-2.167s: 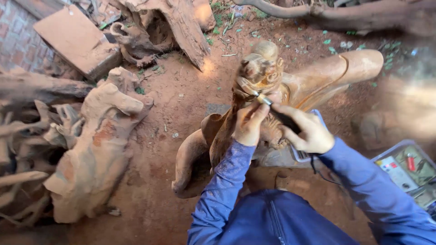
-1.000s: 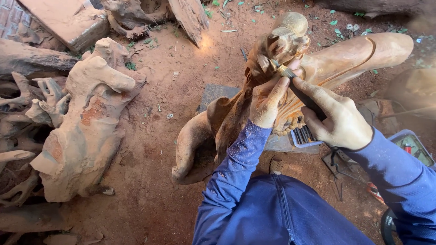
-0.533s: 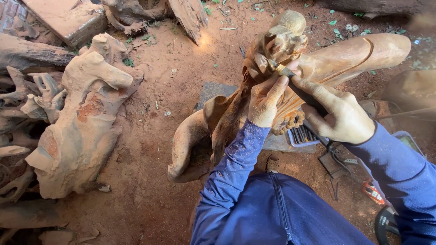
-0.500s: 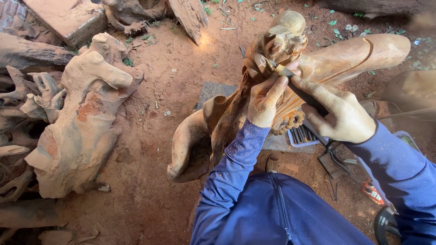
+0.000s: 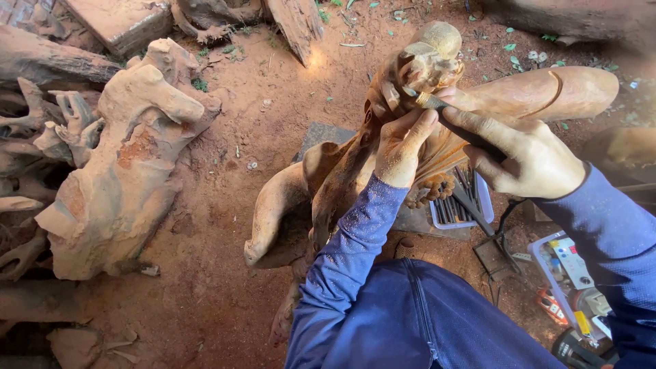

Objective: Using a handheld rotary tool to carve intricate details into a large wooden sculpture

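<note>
Upper centre of the frame: the right hand (image 5: 529, 157) grips a carving tool (image 5: 454, 123), its tip on the wooden carving (image 5: 410, 75); the left hand (image 5: 402, 147) braces the wood, fingertips just beside the tip. A slip of the tip would likely nick those fingers or gouge the carved detail.

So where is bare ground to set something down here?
Bare red dirt lies between the rough stump and the carving, and lower left near its base. Crowded on the right: chisel tray, tool box, both hands.
</note>
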